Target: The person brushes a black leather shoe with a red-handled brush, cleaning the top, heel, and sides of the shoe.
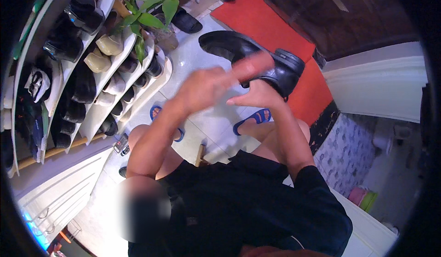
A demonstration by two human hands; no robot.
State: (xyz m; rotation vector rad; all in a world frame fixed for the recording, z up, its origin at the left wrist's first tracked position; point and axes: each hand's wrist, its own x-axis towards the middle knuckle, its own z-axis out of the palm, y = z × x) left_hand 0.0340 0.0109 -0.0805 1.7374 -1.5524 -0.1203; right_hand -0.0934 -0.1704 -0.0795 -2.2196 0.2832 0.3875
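Note:
A black leather shoe (229, 42) is held up in front of me, toe to the left and heel to the right. My right hand (262, 95) is at the near side of the shoe, by its opening. Its thumb sticks out to the left, and its other fingers are partly hidden by the shoe. My left hand (204, 89), smeared by motion, is closed around a reddish-brown, bar-shaped thing (253, 67). This lies across the shoe's near side; blur hides what kind of thing it is.
Left stands a slanted white shoe rack (98, 112) full of shoes. A leafy potted plant (156, 16) and a black slipper (187, 22) are beyond it. An orange-red mat (287, 18) lies ahead right. Blue sandals (253, 120) are on my feet. A doorway opens to tiled floor (344, 142).

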